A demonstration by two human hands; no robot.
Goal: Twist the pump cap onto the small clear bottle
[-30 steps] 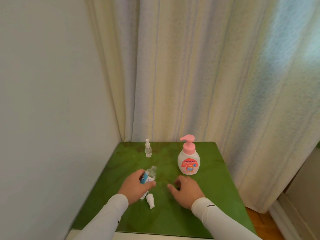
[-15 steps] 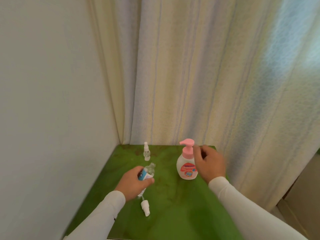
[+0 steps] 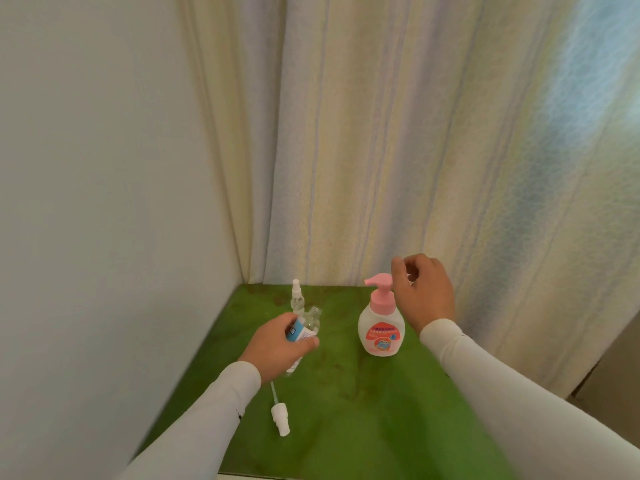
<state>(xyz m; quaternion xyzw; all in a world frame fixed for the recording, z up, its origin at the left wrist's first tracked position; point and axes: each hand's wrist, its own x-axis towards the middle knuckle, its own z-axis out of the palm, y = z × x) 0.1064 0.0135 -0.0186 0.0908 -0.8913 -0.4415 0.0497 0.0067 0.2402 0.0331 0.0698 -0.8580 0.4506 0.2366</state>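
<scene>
Green table in a curtained corner. Left hand grips the clear bottle, uncapped and tilted, above the table's left part. Right hand, fingers loosely curled and holding nothing, hovers just beside the pink pump bottle. Detached spray head lies near the left sleeve; a small spray bottle stands at the back.

Uncapped clear bottle tilted, gripped, white pink-pump bottle upright
</scene>
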